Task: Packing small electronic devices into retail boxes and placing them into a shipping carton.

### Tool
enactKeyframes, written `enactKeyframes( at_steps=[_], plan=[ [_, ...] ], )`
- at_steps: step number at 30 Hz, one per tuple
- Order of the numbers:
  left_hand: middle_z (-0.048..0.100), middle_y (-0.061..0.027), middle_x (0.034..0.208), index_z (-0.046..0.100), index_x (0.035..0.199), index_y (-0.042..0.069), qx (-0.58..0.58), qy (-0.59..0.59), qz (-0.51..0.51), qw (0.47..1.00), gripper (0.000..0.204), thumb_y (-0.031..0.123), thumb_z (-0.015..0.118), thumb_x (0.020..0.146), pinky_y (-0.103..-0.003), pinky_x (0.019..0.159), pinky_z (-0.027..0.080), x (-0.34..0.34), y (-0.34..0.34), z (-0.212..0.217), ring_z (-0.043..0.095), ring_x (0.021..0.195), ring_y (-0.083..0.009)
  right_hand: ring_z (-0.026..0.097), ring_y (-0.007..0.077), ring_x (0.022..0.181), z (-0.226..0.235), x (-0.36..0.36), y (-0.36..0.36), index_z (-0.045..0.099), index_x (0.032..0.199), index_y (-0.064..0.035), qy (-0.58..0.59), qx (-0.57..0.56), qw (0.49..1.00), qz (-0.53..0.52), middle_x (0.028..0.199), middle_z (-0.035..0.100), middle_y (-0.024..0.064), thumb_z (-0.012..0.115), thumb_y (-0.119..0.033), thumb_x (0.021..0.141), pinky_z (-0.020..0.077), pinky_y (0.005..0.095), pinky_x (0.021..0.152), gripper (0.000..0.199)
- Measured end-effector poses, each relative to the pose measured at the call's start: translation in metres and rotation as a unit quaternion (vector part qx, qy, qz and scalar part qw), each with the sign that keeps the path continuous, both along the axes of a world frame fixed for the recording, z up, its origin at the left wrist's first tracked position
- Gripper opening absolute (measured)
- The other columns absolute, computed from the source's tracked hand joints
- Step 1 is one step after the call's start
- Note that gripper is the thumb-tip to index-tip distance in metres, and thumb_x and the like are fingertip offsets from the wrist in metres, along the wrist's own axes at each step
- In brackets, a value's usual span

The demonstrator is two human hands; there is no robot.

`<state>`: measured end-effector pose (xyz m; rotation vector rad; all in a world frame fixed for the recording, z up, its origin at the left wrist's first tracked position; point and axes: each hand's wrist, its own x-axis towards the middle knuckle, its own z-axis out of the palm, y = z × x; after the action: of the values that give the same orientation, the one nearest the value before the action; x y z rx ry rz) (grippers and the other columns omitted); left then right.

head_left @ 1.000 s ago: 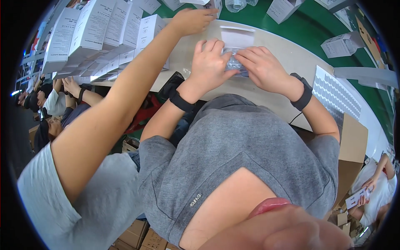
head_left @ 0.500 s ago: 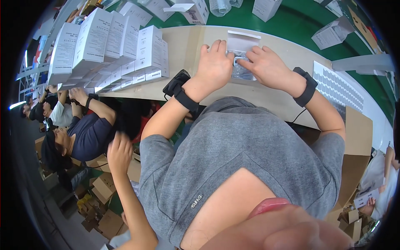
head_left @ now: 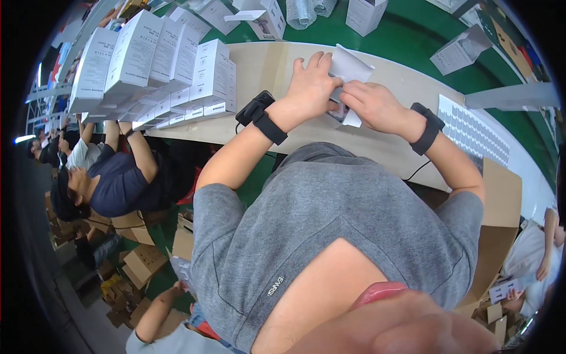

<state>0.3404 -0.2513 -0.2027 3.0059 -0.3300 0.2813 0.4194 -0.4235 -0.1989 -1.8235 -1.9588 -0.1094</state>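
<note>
A small white box (head_left: 352,64) stands on the pale tabletop in front of me, turned at a slant with its flap raised on the far side. Inside it is something clear or greyish, mostly covered by my fingers. My left hand (head_left: 308,88) grips the box's left side with thumb and forefinger, its other fingers spread outward. From the right, my right hand (head_left: 380,107) has its fingers bent and pressed together over the box's opening and edge. Its fingertips partly hide the contents. Both wrists wear black straps.
Stacked white boxes (head_left: 137,56) fill the table's left end. A sheet of pale labels (head_left: 474,130) lies at the right, near an open brown carton (head_left: 501,194). Beyond the table, a green surface holds an open white box (head_left: 461,50) and clear plastic wrap (head_left: 300,13). Co-workers are at left.
The box has turned from square-on to a slant, its flap leaning right. My left fingers have spread wider and my right fingers have drawn together over the opening. A co-worker's raised arm has dropped.
</note>
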Motion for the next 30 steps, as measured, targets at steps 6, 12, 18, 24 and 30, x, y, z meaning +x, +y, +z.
enactKeyframes(
  at_steps=[6, 12, 18, 24, 30],
  plan=[
    [0.052, -0.0136, 0.101, 0.064, 0.091, 0.012, -0.24, 0.132, -0.01, 0.962, 0.038, 0.024, 0.076, 0.057, -0.036, 0.079, 0.041, -0.029, 0.046, 0.005, 0.049, 0.102, -0.0281, 0.054, 0.0297, 0.083, 0.012, -0.005, -0.007, 0.05, 0.088, -0.0011, -0.02, 0.027, 0.998, -0.055, 0.092, 0.05, 0.014, 0.054, 0.0, 0.07, 0.0468, 0.0335, 0.065, 0.019],
    [0.055, -0.0103, 0.094, 0.061, 0.086, 0.006, -0.416, 0.071, -0.03, 0.906, 0.032, 0.016, 0.074, 0.059, -0.033, 0.076, 0.044, -0.063, 0.057, 0.026, 0.055, 0.089, -0.024, 0.055, 0.0276, 0.084, 0.056, -0.032, -0.012, 0.051, 0.082, 0.0007, 0.251, 0.038, 0.967, -0.026, 0.099, 0.051, 0.0153, 0.053, 0.0, 0.078, 0.0457, 0.0326, 0.068, 0.005],
    [0.051, -0.0185, 0.106, 0.054, 0.1, 0.003, -0.568, 0.003, -0.125, 0.814, 0.043, 0.017, 0.075, 0.065, -0.042, 0.083, 0.047, -0.075, 0.053, 0.026, 0.056, 0.098, -0.035, 0.055, 0.0299, 0.087, 0.089, -0.035, -0.004, 0.05, 0.097, -0.0006, 0.266, 0.07, 0.959, 0.068, 0.105, 0.05, 0.0161, 0.065, -0.017, 0.073, 0.0453, 0.0359, 0.072, 0.033],
    [0.056, -0.0152, 0.1, 0.056, 0.09, 0.003, -0.705, -0.029, -0.051, 0.706, 0.043, 0.022, 0.08, 0.059, -0.037, 0.082, 0.045, -0.081, 0.039, 0.035, 0.057, 0.097, -0.0296, 0.051, 0.0358, 0.102, 0.072, -0.048, 0.003, 0.036, 0.124, -0.0012, 0.213, 0.135, 0.968, 0.012, 0.116, 0.047, 0.0179, 0.071, -0.029, 0.067, 0.0424, 0.0413, 0.084, 0.072],
    [0.053, -0.0152, 0.111, 0.053, 0.102, 0.004, -0.533, -0.059, -0.013, 0.844, 0.046, 0.018, 0.076, 0.065, -0.036, 0.086, 0.043, -0.075, 0.041, 0.042, 0.053, 0.104, -0.0269, 0.044, 0.0356, 0.115, 0.058, -0.053, 0.003, 0.028, 0.131, -0.0003, 0.146, 0.024, 0.982, -0.12, 0.126, 0.042, 0.0185, 0.075, -0.025, 0.063, 0.0382, 0.0417, 0.093, 0.086]
  ],
)
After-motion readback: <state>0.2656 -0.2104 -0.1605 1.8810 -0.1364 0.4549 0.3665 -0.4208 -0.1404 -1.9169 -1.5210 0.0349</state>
